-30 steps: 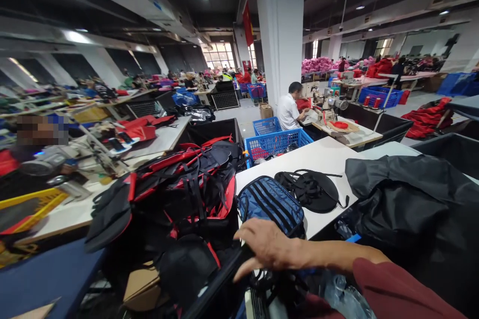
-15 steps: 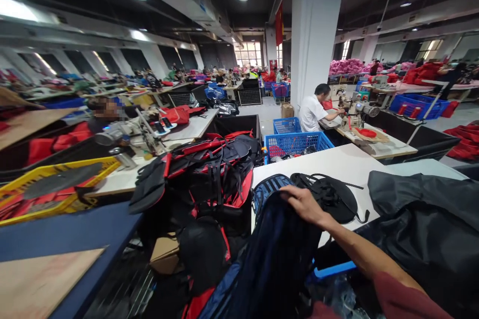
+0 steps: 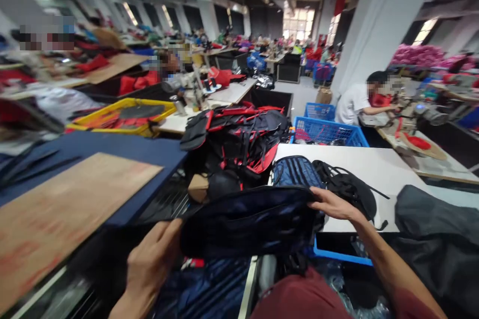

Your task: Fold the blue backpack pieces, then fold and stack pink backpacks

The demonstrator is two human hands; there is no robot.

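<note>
A dark navy fabric bag piece (image 3: 249,222) is stretched between my two hands. My left hand (image 3: 153,259) is closed around its left end. At the right end, my right hand (image 3: 333,203) pinches the upper edge. Just beyond lies a blue bag panel with dark stripes (image 3: 297,170) on the white table (image 3: 389,164), beside a black bag piece with straps (image 3: 350,189). More navy fabric (image 3: 202,289) hangs below the held piece.
Black and red bags (image 3: 243,134) are heaped ahead. Cardboard (image 3: 82,209) lies on a blue table (image 3: 157,152) at left. A yellow basket (image 3: 127,104), blue crates (image 3: 331,132) and a seated person in white (image 3: 352,102) are farther off. Black sheeting (image 3: 437,219) lies at right.
My left hand has come into view, gripping the left end of the navy piece, which now spreads sideways instead of hanging from my right hand. The view has turned left.
</note>
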